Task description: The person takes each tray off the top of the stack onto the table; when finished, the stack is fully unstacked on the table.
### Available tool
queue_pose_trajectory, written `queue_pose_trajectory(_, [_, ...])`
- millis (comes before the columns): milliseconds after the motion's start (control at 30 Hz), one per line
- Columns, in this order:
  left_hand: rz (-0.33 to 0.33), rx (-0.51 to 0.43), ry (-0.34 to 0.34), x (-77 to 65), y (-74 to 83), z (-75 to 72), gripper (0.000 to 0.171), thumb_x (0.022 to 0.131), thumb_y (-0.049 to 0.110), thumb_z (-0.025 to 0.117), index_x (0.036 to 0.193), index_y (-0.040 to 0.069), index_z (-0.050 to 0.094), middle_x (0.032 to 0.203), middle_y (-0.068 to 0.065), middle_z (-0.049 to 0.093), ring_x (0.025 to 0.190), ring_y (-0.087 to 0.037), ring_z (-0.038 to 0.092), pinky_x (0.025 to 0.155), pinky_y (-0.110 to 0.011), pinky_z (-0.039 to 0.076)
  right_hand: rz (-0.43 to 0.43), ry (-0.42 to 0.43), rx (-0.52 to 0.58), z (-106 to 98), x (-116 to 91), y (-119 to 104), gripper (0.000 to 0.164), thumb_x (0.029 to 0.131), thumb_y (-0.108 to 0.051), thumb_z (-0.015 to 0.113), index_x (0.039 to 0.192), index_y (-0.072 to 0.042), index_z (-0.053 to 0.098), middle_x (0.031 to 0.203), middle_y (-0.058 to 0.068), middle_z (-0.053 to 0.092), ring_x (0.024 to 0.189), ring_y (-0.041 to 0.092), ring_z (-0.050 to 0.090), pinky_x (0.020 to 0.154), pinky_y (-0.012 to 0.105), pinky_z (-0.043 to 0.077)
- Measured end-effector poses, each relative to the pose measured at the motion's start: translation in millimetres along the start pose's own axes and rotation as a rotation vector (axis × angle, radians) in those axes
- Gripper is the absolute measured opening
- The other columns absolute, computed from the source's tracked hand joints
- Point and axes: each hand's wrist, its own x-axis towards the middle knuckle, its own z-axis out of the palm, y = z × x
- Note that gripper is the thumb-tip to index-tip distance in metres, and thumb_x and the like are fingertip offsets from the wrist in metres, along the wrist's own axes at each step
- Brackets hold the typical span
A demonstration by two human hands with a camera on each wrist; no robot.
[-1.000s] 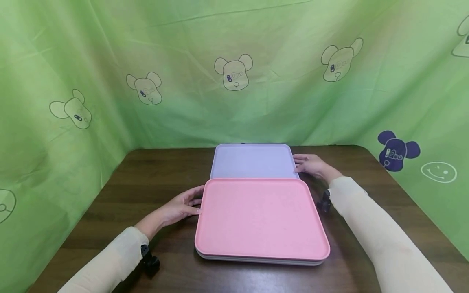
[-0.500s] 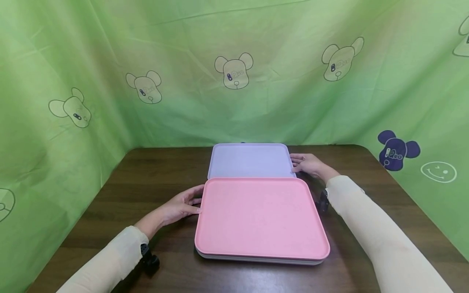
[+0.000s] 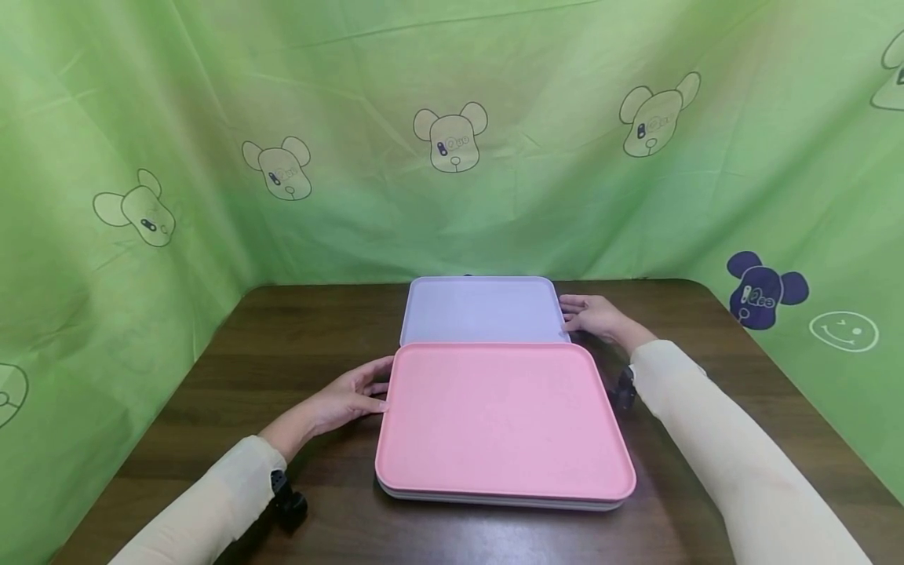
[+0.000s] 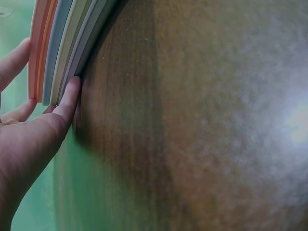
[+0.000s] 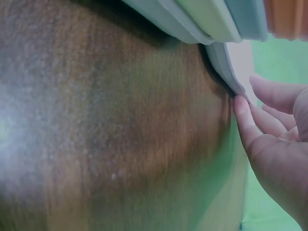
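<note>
The head view shows the left hand [image 3: 346, 399], fingers spread, touching the pink-topped tray stack [image 3: 504, 420] on the brown table [image 3: 297, 329]; the right hand [image 3: 599, 317], fingers extended, touches the lavender tray [image 3: 483, 309] beyond. The stack hides that tray's near edge; a green curtain [image 3: 452, 227] hangs behind.

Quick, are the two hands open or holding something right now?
Left hand: open, touching the side of the pink-topped tray stack.
Right hand: open, touching the right edge of the lavender tray.

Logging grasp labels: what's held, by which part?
No clear grip: left hand touches left edge of tray stack; right hand touches right edge of lavender tray.
</note>
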Motion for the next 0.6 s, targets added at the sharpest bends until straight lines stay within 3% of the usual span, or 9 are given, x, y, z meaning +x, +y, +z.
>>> queue_pose_trajectory(433, [0.006,-0.009,-0.017,0.6,-1.9,-1.7,0.084,0.087,-0.001,0.068,0.155,0.007,0.019,0.159,-0.014,0.017,0.137,-0.037,0.032,0.1,-0.039,0.043,-0.01,0.032,0.002,0,-25,-9,0.065,0.091,0.011,0.054,0.146,0.016,0.02,0.144,0.038,0.031,0.129,0.048,0.038,0.093,0.031,0.047])
queue_pose_trajectory(600, [0.017,-0.002,-0.021,1.0,-3.2,-2.8,0.085,0.087,0.0,0.069,0.155,0.006,0.018,0.159,-0.014,0.016,0.138,-0.038,0.031,0.1,-0.038,0.044,-0.032,0.024,-0.027,-2,-39,-13,0.065,0.093,0.004,0.057,0.147,0.014,0.022,0.143,0.035,0.035,0.132,0.044,0.037,0.092,0.025,0.047])
